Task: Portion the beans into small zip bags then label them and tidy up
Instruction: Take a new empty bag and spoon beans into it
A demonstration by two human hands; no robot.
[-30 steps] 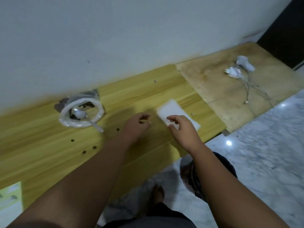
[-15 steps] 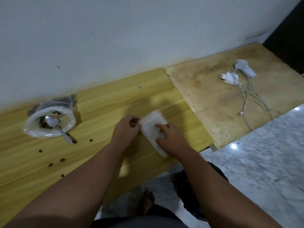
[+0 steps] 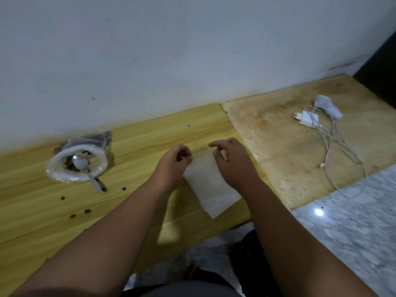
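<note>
A flat white stack of small zip bags (image 3: 211, 185) lies on the yellow wooden table (image 3: 139, 142) near its front edge. My left hand (image 3: 174, 163) has its fingers curled and pinches the stack's top left corner. My right hand (image 3: 232, 161) hovers over the stack's top right part with curled fingers at the top edge; I cannot see whether it holds a bag. To the left stands the clear bean bag (image 3: 77, 166) with its rim rolled down, dark beans and a metal spoon (image 3: 82, 166) inside. Several loose beans (image 3: 86, 211) lie on the table in front of it.
A stained plywood board (image 3: 289, 146) adjoins the table on the right, carrying a white charger (image 3: 307, 120), its cable and a small white device (image 3: 326, 105). A white wall runs behind. Marble floor (image 3: 353, 221) and my legs lie below the table edge.
The view has shifted left. My right hand, which lay flat on the stack, has lifted and curled its fingers at the top edge. My left hand stays at the top left corner.
</note>
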